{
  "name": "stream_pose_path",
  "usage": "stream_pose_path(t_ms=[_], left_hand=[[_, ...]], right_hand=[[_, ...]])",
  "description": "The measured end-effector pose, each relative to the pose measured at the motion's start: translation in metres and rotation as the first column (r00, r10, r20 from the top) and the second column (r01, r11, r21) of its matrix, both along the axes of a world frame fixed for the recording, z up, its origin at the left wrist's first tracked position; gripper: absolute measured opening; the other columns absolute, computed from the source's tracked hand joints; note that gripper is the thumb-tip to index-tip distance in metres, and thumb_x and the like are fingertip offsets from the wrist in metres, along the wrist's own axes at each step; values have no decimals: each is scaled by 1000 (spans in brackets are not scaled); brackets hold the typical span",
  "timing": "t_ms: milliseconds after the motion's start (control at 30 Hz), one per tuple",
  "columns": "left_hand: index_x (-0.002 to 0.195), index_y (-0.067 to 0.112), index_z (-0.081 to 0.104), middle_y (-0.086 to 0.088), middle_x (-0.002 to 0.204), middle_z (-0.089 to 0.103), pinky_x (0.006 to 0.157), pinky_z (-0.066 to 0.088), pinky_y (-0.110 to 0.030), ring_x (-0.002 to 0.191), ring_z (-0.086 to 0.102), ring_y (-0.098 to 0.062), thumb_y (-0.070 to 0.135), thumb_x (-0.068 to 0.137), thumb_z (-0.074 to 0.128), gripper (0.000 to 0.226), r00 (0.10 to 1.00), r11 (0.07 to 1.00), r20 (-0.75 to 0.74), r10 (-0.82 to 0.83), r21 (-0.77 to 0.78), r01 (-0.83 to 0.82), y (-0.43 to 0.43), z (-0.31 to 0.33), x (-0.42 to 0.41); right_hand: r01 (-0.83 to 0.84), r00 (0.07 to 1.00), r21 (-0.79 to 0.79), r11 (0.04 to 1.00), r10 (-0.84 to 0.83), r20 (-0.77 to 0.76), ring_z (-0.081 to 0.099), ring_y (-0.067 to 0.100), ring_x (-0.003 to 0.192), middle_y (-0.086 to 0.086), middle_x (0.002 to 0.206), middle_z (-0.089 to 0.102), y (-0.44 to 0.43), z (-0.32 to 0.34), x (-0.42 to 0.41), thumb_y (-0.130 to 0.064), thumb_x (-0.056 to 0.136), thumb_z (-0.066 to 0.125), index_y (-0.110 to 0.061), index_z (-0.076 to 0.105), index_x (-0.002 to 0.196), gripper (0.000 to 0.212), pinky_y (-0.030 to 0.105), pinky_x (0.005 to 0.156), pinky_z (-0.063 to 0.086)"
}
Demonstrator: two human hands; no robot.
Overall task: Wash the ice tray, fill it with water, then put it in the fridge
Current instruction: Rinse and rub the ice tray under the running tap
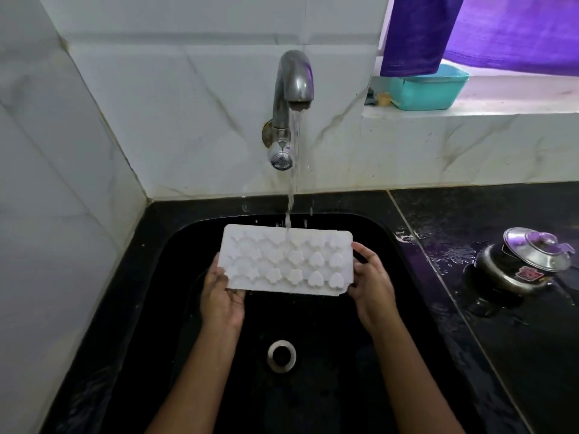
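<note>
A white ice tray (286, 260) with several shaped moulds is held level over the black sink (188, 245). My left hand (221, 292) grips its left short edge, thumb on top. My right hand (371, 281) grips the right short edge. Water runs from the steel tap (293, 86) in a thin stream (293, 170) that lands on the tray's far edge, near its middle.
The sink drain (281, 356) lies below the tray. A wet black counter (470, 245) on the right carries a steel pot with a lid (526, 261). A teal tub (429, 87) sits on the tiled ledge under a purple cloth (416, 32). Tiled walls close the left and back.
</note>
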State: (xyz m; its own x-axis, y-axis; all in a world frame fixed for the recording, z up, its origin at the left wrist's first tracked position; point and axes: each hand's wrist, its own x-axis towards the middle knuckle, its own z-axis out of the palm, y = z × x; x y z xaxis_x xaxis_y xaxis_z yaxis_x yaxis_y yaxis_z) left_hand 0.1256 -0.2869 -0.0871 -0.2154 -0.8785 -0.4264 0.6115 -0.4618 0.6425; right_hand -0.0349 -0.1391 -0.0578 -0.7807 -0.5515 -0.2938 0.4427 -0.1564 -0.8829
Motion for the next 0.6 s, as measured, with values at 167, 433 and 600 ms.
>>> stream_pose_path(t_ms=[167, 433, 600], left_hand=[[114, 23, 60, -3, 115, 64, 70, 59, -25, 102, 64, -16, 1, 102, 36, 35, 986, 977, 119, 120, -191, -96, -20, 34, 43], [129, 9, 57, -18, 125, 61, 81, 52, -36, 106, 61, -29, -5, 96, 42, 38, 872, 989, 486, 61, -149, 14, -38, 38, 93], [128, 0, 56, -13, 95, 64, 52, 53, -23, 77, 59, -21, -9, 93, 40, 39, 771, 946, 560, -305, 85, 313, -15, 28, 69]], right_hand=[[-196, 980, 149, 969, 196, 16, 66, 20, 85, 10, 109, 65, -53, -12, 26, -3, 96, 47, -17, 49, 124, 31, 29, 59, 55], [-295, 895, 493, 819, 417, -157, 66, 23, 80, 14, 94, 69, -86, 1, 32, 1, 89, 54, -7, 65, 93, 15, 36, 73, 57], [-32, 775, 668, 744, 440, -453, 63, 22, 101, 8, 108, 68, -58, 32, -1, -8, 90, 57, -7, 66, 112, 24, 29, 88, 49]])
